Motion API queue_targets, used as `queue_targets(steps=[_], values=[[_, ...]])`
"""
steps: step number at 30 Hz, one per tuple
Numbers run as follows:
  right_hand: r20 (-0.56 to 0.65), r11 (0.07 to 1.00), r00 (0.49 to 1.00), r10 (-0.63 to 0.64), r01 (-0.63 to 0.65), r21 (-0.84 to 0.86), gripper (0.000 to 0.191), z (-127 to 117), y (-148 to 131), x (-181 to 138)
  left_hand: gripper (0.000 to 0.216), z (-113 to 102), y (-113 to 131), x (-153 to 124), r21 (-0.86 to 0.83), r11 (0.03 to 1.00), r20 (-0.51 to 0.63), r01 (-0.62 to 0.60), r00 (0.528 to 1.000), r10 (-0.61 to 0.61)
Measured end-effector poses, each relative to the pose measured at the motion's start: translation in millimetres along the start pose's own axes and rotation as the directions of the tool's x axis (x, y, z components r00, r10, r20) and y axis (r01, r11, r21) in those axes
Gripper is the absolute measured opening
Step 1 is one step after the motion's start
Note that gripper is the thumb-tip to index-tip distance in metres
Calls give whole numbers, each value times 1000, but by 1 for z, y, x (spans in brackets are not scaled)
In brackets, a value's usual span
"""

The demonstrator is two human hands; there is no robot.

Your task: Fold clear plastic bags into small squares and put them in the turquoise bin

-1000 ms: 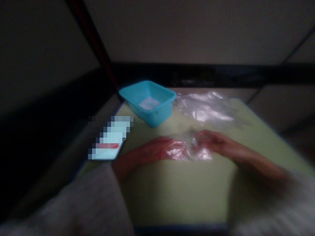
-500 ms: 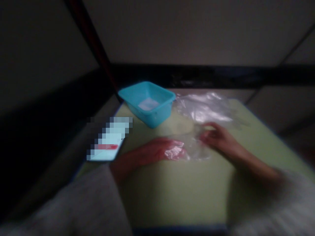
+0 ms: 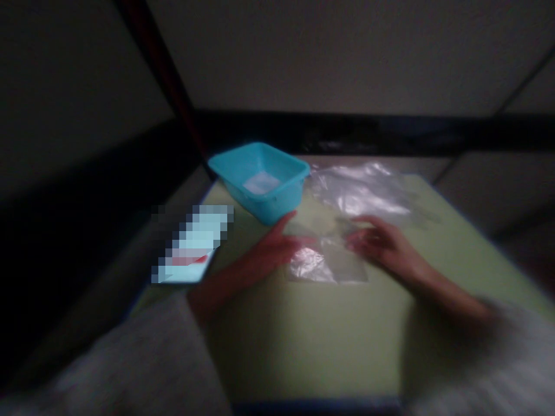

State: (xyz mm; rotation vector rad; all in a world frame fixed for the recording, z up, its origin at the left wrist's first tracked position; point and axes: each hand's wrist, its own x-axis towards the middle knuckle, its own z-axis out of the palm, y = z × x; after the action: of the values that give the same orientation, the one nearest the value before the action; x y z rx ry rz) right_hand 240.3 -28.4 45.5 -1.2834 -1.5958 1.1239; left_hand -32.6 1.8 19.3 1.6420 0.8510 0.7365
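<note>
My left hand (image 3: 277,247) lies open, fingers stretched out flat, with the fingertips pressing the left edge of a small clear plastic bag (image 3: 329,266). My right hand (image 3: 380,245) sits at the bag's far right corner with its fingers curled. The blur keeps me from telling whether they pinch the film or only rest on it. Both arms come in from grey sleeves, the left sleeve (image 3: 143,358) and the right sleeve (image 3: 498,370), low in the view.

The bag lies flat on the green mat (image 3: 312,341), between my two hands and touching both. I judge it is held this way, by opposite edges, so the thin film keeps spread and does not slide on the smooth mat.

To the left, at the mat's edge, lies one flat, pale thing (image 3: 191,242), blotted out so I cannot name it. Just beyond my left fingertips stands one teal plastic tub (image 3: 277,205), set at an angle, with a white patch (image 3: 261,182) on its floor. Beside it to the right, near my right hand, lies a loose heap of clear plastic (image 3: 364,190). It seems to sit there to be within easy reach.

By count: two hands, one spread bag, one tub, one blotted-out thing, and one heap whose sheets I cannot count.
</note>
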Motion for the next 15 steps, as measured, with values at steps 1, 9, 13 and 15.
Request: queue_targets(steps=[1,9,13,15], values=[[-5,1000,1000,-2,2,-11,44,1,0,0,77,1,4,2,-79,997,24,4,1000,-2],[-16,945,993,-115,104,-310,28,0,3,1,47,4,7,10,59,998,-44,-25,999,27],[15,866,982,-189,174,-469,31,0,3,2,44,7,5,9,285,958,-144,-24,987,67],[29,831,975,-219,202,-519,32,0,3,1,42,11,7,7,366,931,-195,-2,978,79]])
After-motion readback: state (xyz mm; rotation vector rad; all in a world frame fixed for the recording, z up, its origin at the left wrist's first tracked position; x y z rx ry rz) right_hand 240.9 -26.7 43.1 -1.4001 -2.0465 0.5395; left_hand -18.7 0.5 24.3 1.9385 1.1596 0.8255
